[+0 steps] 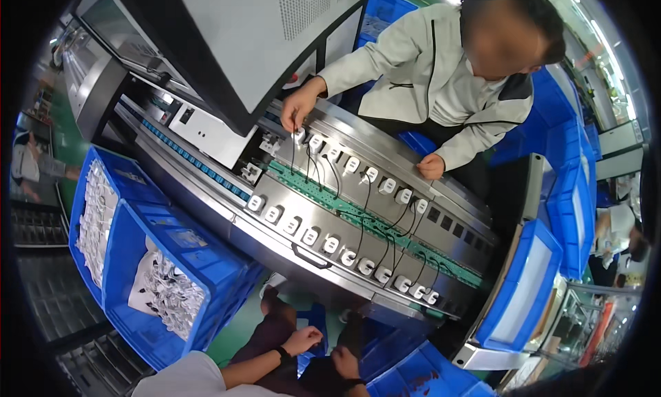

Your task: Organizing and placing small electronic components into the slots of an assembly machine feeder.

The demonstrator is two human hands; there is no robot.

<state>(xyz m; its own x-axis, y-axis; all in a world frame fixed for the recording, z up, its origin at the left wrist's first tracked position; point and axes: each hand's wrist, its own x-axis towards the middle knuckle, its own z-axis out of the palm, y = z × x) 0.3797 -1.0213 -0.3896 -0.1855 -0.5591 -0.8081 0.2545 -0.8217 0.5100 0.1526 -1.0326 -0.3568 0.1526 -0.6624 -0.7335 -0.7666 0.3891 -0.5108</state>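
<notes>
While the two hands were low in the head view, over the person's dark-clothed lap, they were apart from each other and well below the work line. The left hand, a dark band at its wrist, had its fingers loosely curled; whether they closed on anything, I could not tell. The right hand lay against the dark clothing, and its grip could not be told either.

The white adapters lay beyond both hands on a metal fixture, in two slanting rows: the lower row ran along the side nearer the person, the upper row along the far side. Between them ran a green strip, crossed by thin black cables. Dark square slots continued the upper row toward the right.

Across the line, a co-worker in a pale jacket had the right hand at the leftmost adapter of the upper row, while that co-worker's other hand was near the fixture's far edge. Blue bins full of white pieces stood at left, beside a curved metal rail.
</notes>
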